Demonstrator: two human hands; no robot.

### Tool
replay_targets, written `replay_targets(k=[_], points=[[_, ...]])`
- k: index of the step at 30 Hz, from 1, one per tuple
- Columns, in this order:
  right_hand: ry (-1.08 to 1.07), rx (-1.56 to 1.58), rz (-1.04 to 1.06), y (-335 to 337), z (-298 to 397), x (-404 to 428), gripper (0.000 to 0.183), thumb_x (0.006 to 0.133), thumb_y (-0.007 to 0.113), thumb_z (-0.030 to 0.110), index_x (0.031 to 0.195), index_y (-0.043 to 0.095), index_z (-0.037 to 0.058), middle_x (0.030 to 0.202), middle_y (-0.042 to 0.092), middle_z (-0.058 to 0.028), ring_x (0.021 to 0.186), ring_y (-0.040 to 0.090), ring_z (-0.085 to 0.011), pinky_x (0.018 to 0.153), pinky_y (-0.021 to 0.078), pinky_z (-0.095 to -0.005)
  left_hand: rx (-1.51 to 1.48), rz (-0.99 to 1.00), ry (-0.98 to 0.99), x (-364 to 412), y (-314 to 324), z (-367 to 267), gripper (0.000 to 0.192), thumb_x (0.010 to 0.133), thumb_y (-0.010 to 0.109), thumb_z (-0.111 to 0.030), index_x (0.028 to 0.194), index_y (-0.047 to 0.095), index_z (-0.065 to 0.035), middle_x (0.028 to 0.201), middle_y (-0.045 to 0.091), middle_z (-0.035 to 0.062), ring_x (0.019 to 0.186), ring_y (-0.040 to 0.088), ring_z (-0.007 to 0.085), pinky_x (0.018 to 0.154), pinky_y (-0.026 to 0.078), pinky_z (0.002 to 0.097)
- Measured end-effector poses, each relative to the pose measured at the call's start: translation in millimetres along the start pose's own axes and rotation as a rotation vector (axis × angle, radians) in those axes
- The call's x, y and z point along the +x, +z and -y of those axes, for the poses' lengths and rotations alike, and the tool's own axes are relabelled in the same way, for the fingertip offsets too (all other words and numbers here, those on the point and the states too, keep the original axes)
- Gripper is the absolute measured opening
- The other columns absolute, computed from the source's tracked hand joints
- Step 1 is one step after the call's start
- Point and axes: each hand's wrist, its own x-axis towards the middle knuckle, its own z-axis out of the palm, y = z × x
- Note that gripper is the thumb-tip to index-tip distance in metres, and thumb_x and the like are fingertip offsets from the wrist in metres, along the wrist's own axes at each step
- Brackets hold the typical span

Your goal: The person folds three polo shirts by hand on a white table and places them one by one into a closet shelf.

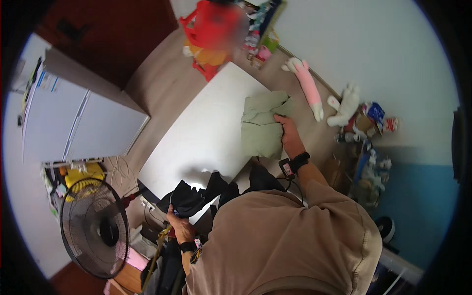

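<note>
My right hand (292, 135) grips the right edge of a folded light green cloth garment (261, 127), thumb on top and the other fingers hidden. The garment lies over the right edge of a white table (199, 121), partly past it. At the table's near left corner, my left hand (181, 225) holds a bunched piece of black cloth (186, 199). Part of that cloth trails to the right along the table's near edge, close to my body. Both wrists wear black straps, and a small device sits on the right one.
A standing fan (95, 228) is at the left, in front of a white refrigerator (84, 118). Red plastic stools (217, 29) stand past the table's far end. Plush toys (309, 86) lie on the floor along the wall. A power strip (147, 203) with cables lies near the table's left corner.
</note>
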Motion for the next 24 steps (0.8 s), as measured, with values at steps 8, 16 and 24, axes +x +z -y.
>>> replay_targets(k=[8, 16, 24], points=[[0.018, 0.061, -0.233, -92.7, -36.5, -35.9, 0.032, 0.083, 0.064, 0.016, 0.112, 0.061, 0.0016, 0.108, 0.062, -0.0071, 0.098, 0.059, -0.0197, 0.088, 0.0476, -0.0322, 0.248, -0.007, -0.011, -6.0, 71.5, -11.2, 0.038, 0.088, 0.054, -0.024, 0.118, 0.057, -0.0011, 0.119, 0.062, 0.0159, 0.107, 0.061, 0.0318, 0.1, 0.045, 0.0474], [-0.137, 0.013, 0.022, -118.5, -15.9, 29.6, 0.042, 0.08, 0.067, 0.018, 0.117, 0.058, 0.0011, 0.109, 0.063, -0.0087, 0.098, 0.06, -0.0225, 0.088, 0.0472, -0.0365, 0.354, 0.049, -0.028, -58.2, 118.1, 7.3, 0.046, 0.089, 0.051, -0.029, 0.123, 0.054, 0.0005, 0.125, 0.058, 0.0175, 0.114, 0.056, 0.0328, 0.103, 0.041, 0.0479], [-0.031, 0.163, 0.015, -127.1, -4.6, 84.6, 0.053, 0.079, 0.067, 0.018, 0.126, 0.052, 0.0005, 0.116, 0.06, -0.0098, 0.103, 0.058, -0.0243, 0.092, 0.0449, -0.0369, 0.311, -0.071, -0.053, -88.8, 139.7, 25.7, 0.047, 0.089, 0.051, -0.029, 0.125, 0.052, 0.0006, 0.124, 0.059, 0.0164, 0.116, 0.054, 0.0336, 0.104, 0.038, 0.0505]])
